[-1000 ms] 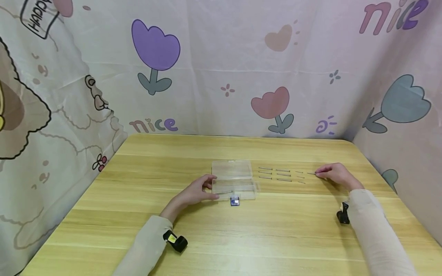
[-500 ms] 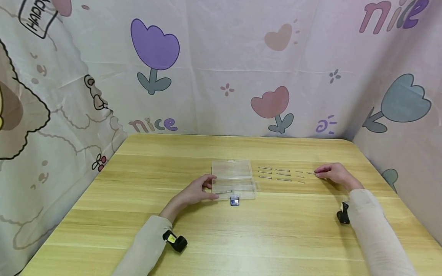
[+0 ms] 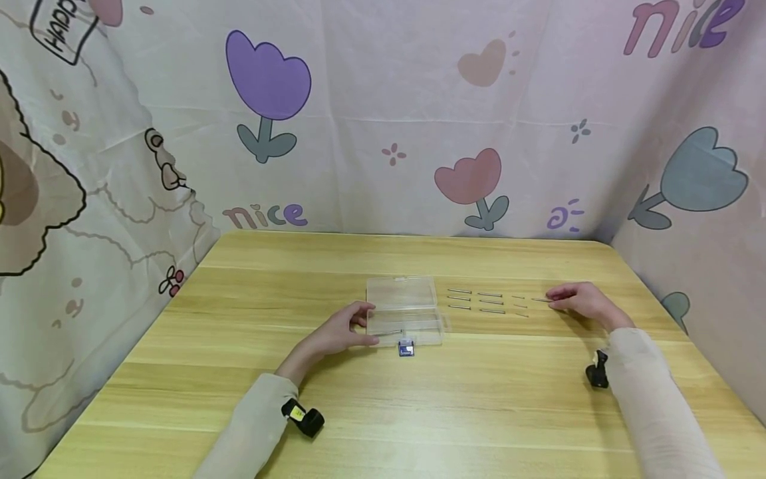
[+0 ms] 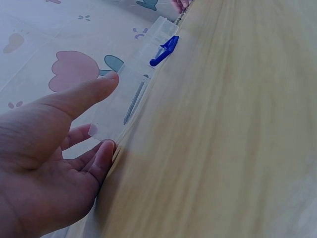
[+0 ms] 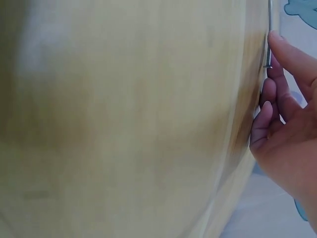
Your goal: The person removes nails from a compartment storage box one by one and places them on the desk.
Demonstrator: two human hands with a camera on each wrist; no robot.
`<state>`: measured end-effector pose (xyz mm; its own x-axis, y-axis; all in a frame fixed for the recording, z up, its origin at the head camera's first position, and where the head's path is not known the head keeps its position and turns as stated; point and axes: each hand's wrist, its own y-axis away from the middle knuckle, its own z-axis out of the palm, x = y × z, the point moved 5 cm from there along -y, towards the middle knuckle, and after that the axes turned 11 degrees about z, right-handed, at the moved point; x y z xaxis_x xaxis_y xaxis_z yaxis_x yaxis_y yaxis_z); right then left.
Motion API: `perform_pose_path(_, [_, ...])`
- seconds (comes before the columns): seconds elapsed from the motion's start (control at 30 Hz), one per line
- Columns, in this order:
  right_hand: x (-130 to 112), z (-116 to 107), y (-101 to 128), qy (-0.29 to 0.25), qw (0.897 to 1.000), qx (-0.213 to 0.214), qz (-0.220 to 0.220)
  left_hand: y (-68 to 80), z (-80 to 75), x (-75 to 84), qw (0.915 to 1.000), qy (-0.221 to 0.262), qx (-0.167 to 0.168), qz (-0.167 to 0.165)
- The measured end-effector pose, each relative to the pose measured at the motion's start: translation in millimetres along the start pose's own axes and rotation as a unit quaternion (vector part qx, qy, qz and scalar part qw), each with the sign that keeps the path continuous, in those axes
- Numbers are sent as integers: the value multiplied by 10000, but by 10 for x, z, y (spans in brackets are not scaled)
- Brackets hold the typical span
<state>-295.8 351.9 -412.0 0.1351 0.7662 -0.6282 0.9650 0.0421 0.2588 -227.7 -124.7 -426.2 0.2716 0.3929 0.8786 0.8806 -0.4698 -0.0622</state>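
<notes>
In the head view, a clear plastic box (image 3: 401, 293) lies with its lid swung back on the table. My left hand (image 3: 338, 330) grips its left end, thumb at the front corner and fingers at the far side. Inside the front part rests one nail (image 4: 132, 105), seen through the wall in the left wrist view. A blue latch (image 4: 167, 51) juts from the box's front. Off to the right, my right hand (image 3: 583, 303) pinches a nail (image 5: 270, 25) between thumb and fingertips, low over the wood; its flat head shows below the thumb in the right wrist view.
Between box and right hand lie thick nails (image 3: 492, 303) in two columns of three. Beside them is a column of three thinner nails (image 3: 520, 306). The wooden table (image 3: 467, 406) meets a patterned cloth (image 3: 371, 80) at the back and sides.
Hardly anything differs. The right hand, pinching its nail, has shifted very slightly to the right; the left hand stays at the box.
</notes>
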Motion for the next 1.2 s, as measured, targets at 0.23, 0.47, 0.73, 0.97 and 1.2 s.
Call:
perform_pose_path(0.23, [-48, -18, 51, -405, 9990, -150, 75, -4, -2, -3, 10000, 9, -2, 42])
perform_pose_path(0.47, [-422, 81, 52, -373, 9990, 13, -231, 1, -3, 3, 10000, 2, -10, 5])
perform_pose_path(0.73, [-1172, 548, 116, -82, 9931, -181, -1156, -3, -8, 17, 10000, 8, -17, 78])
perform_pose_path(0.97, [-1616, 961, 242, 194, 9795, -423, -1959, -14, 10, 16, 9998, 8, -54, 167])
perform_pose_path(1.2, [-1943, 1229, 365, 457, 9608, -704, -2641, -5, -7, 6, 10000, -5, -60, 75])
